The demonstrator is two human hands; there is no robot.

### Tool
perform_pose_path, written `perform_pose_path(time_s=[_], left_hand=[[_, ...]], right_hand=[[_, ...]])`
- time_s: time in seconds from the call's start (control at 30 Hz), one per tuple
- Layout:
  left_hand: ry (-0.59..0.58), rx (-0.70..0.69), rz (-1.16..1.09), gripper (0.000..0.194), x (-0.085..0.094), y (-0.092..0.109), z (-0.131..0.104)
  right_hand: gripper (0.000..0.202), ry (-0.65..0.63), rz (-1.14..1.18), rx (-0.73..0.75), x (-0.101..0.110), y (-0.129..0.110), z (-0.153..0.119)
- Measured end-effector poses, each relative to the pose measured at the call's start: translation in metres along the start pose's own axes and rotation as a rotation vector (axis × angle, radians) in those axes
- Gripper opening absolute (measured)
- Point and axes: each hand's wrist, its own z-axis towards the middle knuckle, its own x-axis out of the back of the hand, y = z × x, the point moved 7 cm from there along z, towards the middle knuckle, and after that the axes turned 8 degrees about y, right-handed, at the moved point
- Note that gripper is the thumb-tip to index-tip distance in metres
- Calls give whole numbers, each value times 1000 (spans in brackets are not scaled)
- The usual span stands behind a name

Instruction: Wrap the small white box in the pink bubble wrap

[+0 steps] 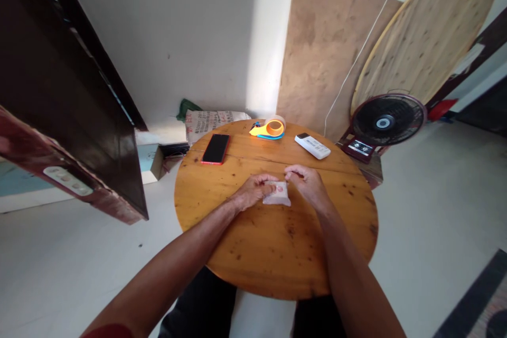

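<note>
A small whitish packet (282, 199) with a reddish round print lies on the round wooden table in front of me. My left hand (255, 190) grips its left side, with the thumb on top and the fingers round the far edge. At the packet's upper right corner is my right hand (307, 182), its thumb and fingers pinched together. Whatever is between those fingertips is too small to make out, and I cannot tell if they touch the packet.
On the table (269, 253), a phone (216, 149) lies at the back left, an orange tape dispenser (273, 128) at the back, and a white box-shaped device (312, 146) at the back right. A fan (383, 122) stands beyond the right edge. A printed sack (209, 122) lies behind.
</note>
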Motion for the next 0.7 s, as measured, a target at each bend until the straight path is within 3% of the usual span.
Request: perform_pose_path(time_s=[0.23, 0.4, 0.7], left_hand=[[-49, -33, -2, 42, -3, 4, -2], [-37, -33, 1, 42, -3, 7, -3], [-57, -65, 37, 39, -1, 4, 0]], right_hand=[[23, -115, 115, -71, -21, -3, -4], [23, -158, 198, -205, -28, 1, -8], [28, -257, 439, -319, -38, 13, -11]])
